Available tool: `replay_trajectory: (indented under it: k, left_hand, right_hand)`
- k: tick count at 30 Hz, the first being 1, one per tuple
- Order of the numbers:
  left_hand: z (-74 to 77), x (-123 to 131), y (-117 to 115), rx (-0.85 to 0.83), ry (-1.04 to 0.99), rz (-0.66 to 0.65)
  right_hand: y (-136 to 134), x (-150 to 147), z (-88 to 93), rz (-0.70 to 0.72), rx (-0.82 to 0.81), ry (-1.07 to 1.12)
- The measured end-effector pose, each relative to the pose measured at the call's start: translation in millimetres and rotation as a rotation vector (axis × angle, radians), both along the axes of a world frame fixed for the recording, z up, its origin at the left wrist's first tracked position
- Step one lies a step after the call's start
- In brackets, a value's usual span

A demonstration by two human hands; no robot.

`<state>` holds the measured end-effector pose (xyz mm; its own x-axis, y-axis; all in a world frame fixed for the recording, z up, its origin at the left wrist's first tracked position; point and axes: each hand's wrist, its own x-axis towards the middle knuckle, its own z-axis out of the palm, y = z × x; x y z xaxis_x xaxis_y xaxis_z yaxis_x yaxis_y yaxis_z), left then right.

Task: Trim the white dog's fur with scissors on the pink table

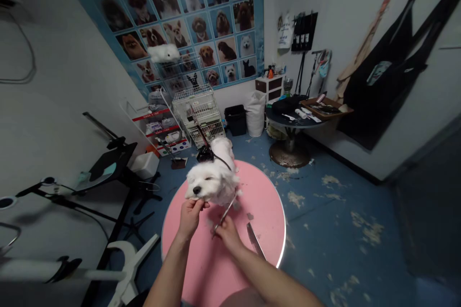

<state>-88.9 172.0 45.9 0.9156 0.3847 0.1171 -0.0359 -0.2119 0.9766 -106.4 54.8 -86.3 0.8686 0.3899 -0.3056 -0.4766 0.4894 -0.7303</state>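
A white fluffy dog stands on a round pink table, facing the camera, with a dark strap around its body. Beneath its muzzle, my left hand is closed on the fur of the chin. My right hand holds a pair of scissors, whose blades point up beside the dog's chest and neck. To the right of that hand, a metal comb lies on the pink table.
Clumps of white fur lie on the blue floor. A round dark table bears a wooden tray. Wire cages and a shelf rack stand behind. A white stand base is at lower left.
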Motion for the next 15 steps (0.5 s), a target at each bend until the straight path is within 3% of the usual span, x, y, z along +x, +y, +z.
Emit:
replay_trajectory:
  k: [5,9,12,15]
  left_hand:
    - [-1.2,-6.0,-10.4,-0.041,0.083,0.001]
    - [5.0,-5.0,-8.9,-0.068,0.044,0.026]
    - [8.7,-4.1,-1.8,-0.06,0.009,0.025]
    - [5.3,-4.5,5.1,-0.047,0.021,0.025]
  right_hand:
    - [1.5,-50.1,-28.8,0.219,0.018,0.016]
    - [-2.7,-45.7,-22.0,0.311,-0.024,-0.083]
    - [-1.4,-29.0,-10.8,0.261,-0.102,-0.173]
    - [-5.5,0.5,0.8,0.085,-0.266,-0.257]
